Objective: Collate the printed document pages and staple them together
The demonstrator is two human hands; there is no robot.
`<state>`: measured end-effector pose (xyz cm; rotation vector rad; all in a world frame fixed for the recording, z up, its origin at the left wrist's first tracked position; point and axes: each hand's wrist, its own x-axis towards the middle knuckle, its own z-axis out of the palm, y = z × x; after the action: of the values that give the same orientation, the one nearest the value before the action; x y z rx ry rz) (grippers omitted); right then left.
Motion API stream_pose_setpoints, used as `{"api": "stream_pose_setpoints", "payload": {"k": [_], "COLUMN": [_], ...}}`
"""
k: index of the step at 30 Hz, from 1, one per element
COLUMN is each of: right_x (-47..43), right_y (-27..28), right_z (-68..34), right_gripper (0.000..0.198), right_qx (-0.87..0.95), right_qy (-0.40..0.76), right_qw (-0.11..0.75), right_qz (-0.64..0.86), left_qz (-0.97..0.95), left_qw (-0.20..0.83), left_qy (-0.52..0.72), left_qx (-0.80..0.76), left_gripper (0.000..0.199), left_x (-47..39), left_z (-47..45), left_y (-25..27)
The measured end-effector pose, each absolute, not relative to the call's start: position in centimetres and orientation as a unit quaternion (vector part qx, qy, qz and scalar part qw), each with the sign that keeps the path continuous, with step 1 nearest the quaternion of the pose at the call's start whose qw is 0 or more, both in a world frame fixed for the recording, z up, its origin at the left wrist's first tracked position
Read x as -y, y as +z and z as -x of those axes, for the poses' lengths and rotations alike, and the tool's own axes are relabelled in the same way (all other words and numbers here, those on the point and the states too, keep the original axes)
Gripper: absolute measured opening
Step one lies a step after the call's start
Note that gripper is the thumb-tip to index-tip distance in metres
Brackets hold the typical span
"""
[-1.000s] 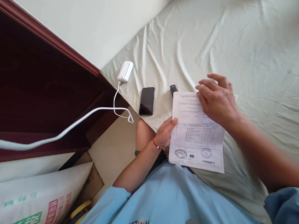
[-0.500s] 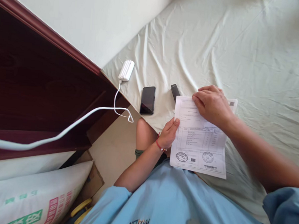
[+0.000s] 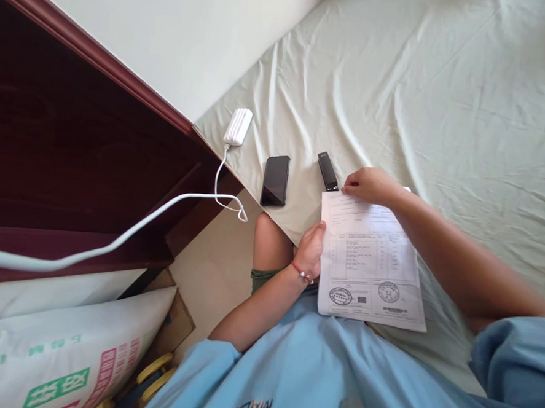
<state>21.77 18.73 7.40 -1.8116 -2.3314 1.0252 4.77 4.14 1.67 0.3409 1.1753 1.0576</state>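
A stack of printed papers (image 3: pixel 370 265) with stamps and a table lies tilted over my lap, against the edge of the bed. My left hand (image 3: pixel 310 248) grips its left edge, thumb on top and the fingers hidden beneath. At the top edge, my right hand (image 3: pixel 370 185) has its fingers curled down in a pinch on the sheets; the fingertips are partly hidden. Just beyond that edge lies a slim black object (image 3: pixel 327 170) that looks like a stapler. A black smartphone (image 3: pixel 275 181) rests farther left on the sheet.
A white charger (image 3: pixel 238 126) with a white cable (image 3: pixel 161 209) sits by the corner of the bed sheet (image 3: pixel 466 129). The cable hangs across the gap to the left. Dark red wooden furniture (image 3: pixel 74 130) and a printed white sack (image 3: pixel 84 340) stand at the left.
My right hand has moved from over the upper page to the papers' top edge, nearer the black object. The papers sit slightly lower and more of the black object shows.
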Motion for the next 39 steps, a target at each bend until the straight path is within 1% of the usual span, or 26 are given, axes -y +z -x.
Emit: {"api": "stream_pose_setpoints", "payload": {"k": [5,11,14,16,17,21,23,26,29,35,39], "right_x": [-19.7,-21.2,-21.2,-20.7,-20.3,-18.2,-17.2,-16.3,-15.8,-15.2,-14.6], "right_y": [7.5,6.8,6.1,5.4,5.0,3.7,3.3,3.1,3.0,2.8,2.5], "right_z": [-20.9,-20.9,-21.1,-21.3,-21.3,-21.5,-21.5,-21.3,-21.1,-21.0,-21.1], "right_gripper": [0.023,0.026,0.027,0.028,0.029,0.038,0.043,0.056,0.064,0.065,0.057], "right_qx": [0.748,0.754,0.756,0.767,0.775,0.816,0.842,0.872,0.875,0.868,0.85], "right_qy": [0.306,0.281,0.265,0.242,0.225,0.15,0.133,0.127,0.129,0.131,0.134], "right_qw": [-0.038,-0.05,-0.043,-0.012,0.017,0.181,0.225,0.219,0.195,0.18,0.211], "right_qz": [0.588,0.592,0.597,0.595,0.59,0.527,0.472,0.42,0.424,0.443,0.464], "left_qz": [-0.131,-0.125,-0.126,-0.124,-0.125,-0.128,-0.129,-0.131,-0.129,-0.14,-0.163], "left_qw": [0.688,0.679,0.669,0.664,0.662,0.675,0.691,0.703,0.697,0.684,0.672], "left_qy": [0.437,0.441,0.444,0.444,0.444,0.447,0.447,0.446,0.45,0.452,0.456], "left_qx": [-0.565,-0.573,-0.582,-0.588,-0.59,-0.573,-0.554,-0.538,-0.543,-0.555,-0.56], "left_gripper": [0.028,0.017,0.018,0.021,0.021,0.015,0.013,0.016,0.019,0.018,0.016], "left_x": [-5.7,-6.9,-7.1,-7.2,-7.2,-7.2,-7.2,-7.2,-7.2,-7.1,-6.7], "left_z": [-5.0,-6.5,-7.1,-7.3,-7.3,-7.0,-6.8,-6.8,-6.9,-6.8,-6.8], "left_y": [2.0,2.5,2.7,2.7,2.7,2.3,2.0,1.7,1.4,1.2,1.2]}}
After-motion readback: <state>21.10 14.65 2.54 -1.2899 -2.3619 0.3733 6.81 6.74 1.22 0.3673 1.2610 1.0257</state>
